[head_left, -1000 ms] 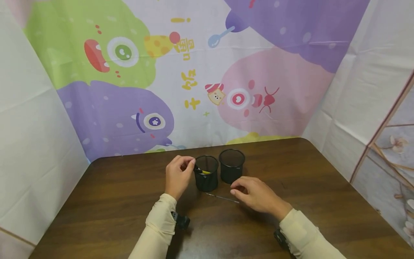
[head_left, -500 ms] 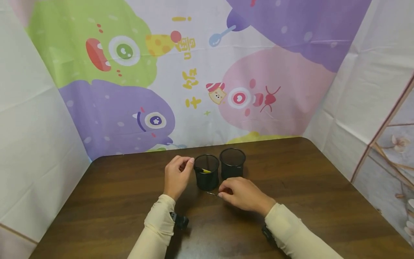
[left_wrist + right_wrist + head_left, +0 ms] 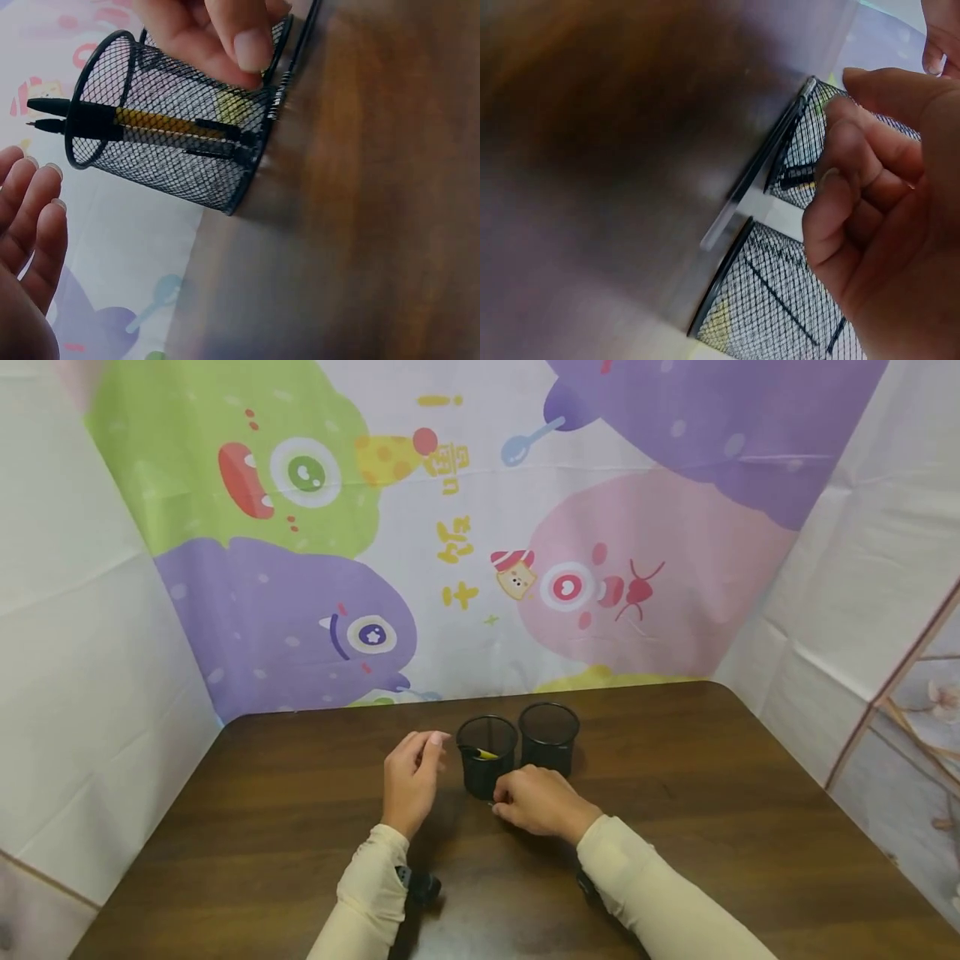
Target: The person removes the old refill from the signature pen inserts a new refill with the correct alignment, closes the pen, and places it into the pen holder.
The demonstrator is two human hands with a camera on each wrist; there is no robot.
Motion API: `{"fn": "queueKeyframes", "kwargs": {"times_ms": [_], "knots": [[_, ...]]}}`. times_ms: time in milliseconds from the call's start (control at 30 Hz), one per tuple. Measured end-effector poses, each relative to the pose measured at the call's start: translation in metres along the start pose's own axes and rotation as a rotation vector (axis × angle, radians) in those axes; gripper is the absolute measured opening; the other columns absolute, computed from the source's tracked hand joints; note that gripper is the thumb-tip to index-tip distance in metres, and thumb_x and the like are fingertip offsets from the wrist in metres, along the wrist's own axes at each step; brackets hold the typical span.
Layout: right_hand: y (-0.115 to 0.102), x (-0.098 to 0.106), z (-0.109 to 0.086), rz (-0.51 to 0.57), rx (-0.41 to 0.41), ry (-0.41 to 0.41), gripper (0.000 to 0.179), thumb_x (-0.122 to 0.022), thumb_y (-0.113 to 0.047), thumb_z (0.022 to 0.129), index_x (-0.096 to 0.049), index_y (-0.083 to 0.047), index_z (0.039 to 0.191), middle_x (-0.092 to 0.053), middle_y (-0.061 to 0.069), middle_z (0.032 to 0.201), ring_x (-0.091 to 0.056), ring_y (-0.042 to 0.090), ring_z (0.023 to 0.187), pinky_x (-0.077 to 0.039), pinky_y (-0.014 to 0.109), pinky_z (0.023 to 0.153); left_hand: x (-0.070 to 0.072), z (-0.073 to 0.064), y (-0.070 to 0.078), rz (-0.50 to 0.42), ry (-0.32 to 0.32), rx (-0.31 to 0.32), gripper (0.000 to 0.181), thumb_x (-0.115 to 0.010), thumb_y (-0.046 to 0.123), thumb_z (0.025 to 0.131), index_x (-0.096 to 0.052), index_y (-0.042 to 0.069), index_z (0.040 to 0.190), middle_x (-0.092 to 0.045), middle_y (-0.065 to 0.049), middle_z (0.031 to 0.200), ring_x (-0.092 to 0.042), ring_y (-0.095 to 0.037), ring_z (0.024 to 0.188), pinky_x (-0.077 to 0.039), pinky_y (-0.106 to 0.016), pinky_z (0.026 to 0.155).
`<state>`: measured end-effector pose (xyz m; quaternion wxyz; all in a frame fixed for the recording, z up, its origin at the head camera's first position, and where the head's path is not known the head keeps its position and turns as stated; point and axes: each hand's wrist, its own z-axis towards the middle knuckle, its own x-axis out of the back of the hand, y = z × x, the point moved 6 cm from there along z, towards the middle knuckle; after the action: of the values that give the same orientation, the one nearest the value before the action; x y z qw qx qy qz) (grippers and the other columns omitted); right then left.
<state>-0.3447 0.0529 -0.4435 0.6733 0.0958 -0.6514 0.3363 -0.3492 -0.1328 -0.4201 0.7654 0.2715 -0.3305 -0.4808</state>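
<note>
A slim dark pen (image 3: 769,150) with a clear end lies on the table in front of two black mesh pen cups. My right hand (image 3: 536,802) is low over it, thumb and bent fingertips right at the pen, which it mostly covers in the head view. The left pen cup (image 3: 487,777) holds pens; the left wrist view shows a yellow-and-black pen (image 3: 150,121) and a grey-and-black pen (image 3: 157,137) upright in it. My left hand (image 3: 410,781) hovers just left of this cup, fingers relaxed and apart from its rim, with nothing in its grasp.
The right pen cup (image 3: 547,752) stands close beside the left one, slightly farther back. Both are on a dark wooden table (image 3: 285,827). A cartoon-printed cloth (image 3: 465,643) hangs behind the table's far edge, with pale cloth walls on both sides.
My right hand has moved left along the pen, covering more of it. My left hand has drawn slightly away from the left cup's rim. The head view has shifted a little.
</note>
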Motion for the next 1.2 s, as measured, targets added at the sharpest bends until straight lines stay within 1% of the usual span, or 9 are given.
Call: {"fn": "queueKeyframes", "kwargs": {"times_ms": [167,267,433,533,700,833,933,1033,1200], "knots": [[-0.003,-0.005,0.009,-0.067,-0.022,-0.019,0.007,-0.074,-0.027,0.091,-0.076,-0.021,0.089,-0.069,-0.011,0.082,-0.063,0.009,0.071,-0.053,0.036,0.061,0.001,-0.007,-0.004,-0.034,-0.001,0.022,0.026,-0.051,0.021,0.107,-0.073,0.009,0.104,-0.065,-0.01,0.08,-0.062,-0.018,0.064,-0.052,-0.029,0.06],[-0.006,-0.007,0.011,-0.098,-0.033,-0.024,0.007,-0.074,-0.025,0.09,-0.075,-0.021,0.084,-0.067,-0.011,0.077,-0.061,0.008,0.065,-0.051,0.035,0.057,0.002,-0.01,-0.006,-0.055,0.01,0.035,0.026,-0.05,0.02,0.107,-0.073,0.008,0.105,-0.065,-0.014,0.081,-0.063,-0.019,0.064,-0.053,-0.029,0.06],[-0.013,-0.009,0.013,-0.132,-0.036,-0.027,0.017,-0.073,-0.019,0.09,-0.069,-0.021,0.074,-0.06,-0.011,0.067,-0.055,0.008,0.057,-0.049,0.034,0.051,0.004,-0.014,-0.005,-0.057,0.032,0.03,0.026,-0.05,0.02,0.107,-0.072,0.008,0.105,-0.064,-0.01,0.081,-0.062,-0.018,0.062,-0.052,-0.028,0.058],[-0.016,-0.009,0.014,-0.157,-0.028,-0.033,0.019,-0.071,-0.017,0.09,-0.066,-0.021,0.072,-0.058,-0.01,0.066,-0.055,0.009,0.056,-0.049,0.034,0.051,0.005,-0.015,-0.004,-0.062,0.037,0.027,0.026,-0.05,0.02,0.107,-0.072,0.008,0.104,-0.063,-0.008,0.08,-0.061,-0.018,0.061,-0.052,-0.028,0.057],[-0.016,-0.012,0.016,-0.199,-0.012,-0.044,0.019,-0.07,-0.018,0.087,-0.062,-0.02,0.07,-0.057,-0.008,0.065,-0.056,0.011,0.058,-0.049,0.034,0.051,0.006,-0.016,-0.004,-0.074,0.036,0.041,0.026,-0.05,0.02,0.107,-0.072,0.008,0.103,-0.063,-0.009,0.08,-0.061,-0.019,0.061,-0.052,-0.028,0.057],[-0.015,-0.013,0.016,-0.2,0.005,-0.043,0.018,-0.069,-0.017,0.083,-0.06,-0.02,0.068,-0.054,-0.008,0.062,-0.053,0.01,0.055,-0.047,0.033,0.049,0.006,-0.016,-0.003,-0.073,0.028,0.05,0.025,-0.05,0.018,0.107,-0.073,0.007,0.102,-0.063,-0.009,0.081,-0.061,-0.018,0.061,-0.053,-0.028,0.057],[-0.016,-0.012,0.015,-0.179,0.015,-0.03,0.016,-0.068,-0.017,0.083,-0.059,-0.021,0.07,-0.052,-0.009,0.062,-0.051,0.008,0.054,-0.045,0.031,0.048,0.006,-0.014,-0.003,-0.077,0.025,0.046,0.026,-0.05,0.017,0.107,-0.073,0.005,0.101,-0.063,-0.01,0.081,-0.061,-0.018,0.061,-0.053,-0.027,0.057],[-0.018,-0.008,0.013,-0.144,0.032,0.0,0.014,-0.067,-0.018,0.084,-0.06,-0.02,0.073,-0.052,-0.011,0.063,-0.049,0.007,0.053,-0.043,0.029,0.047,0.005,-0.011,-0.002,-0.081,0.025,0.039,0.028,-0.05,0.018,0.107,-0.072,0.002,0.101,-0.063,-0.009,0.08,-0.061,-0.019,0.061,-0.053,-0.028,0.057],[-0.026,0.005,0.008,-0.116,0.081,0.078,0.011,-0.067,-0.021,0.087,-0.062,-0.021,0.076,-0.052,-0.014,0.064,-0.048,0.004,0.053,-0.042,0.026,0.047,0.005,-0.009,-0.002,-0.08,0.016,0.06,0.028,-0.051,0.021,0.107,-0.074,0.006,0.099,-0.064,-0.011,0.081,-0.062,-0.017,0.062,-0.053,-0.027,0.058]]}}
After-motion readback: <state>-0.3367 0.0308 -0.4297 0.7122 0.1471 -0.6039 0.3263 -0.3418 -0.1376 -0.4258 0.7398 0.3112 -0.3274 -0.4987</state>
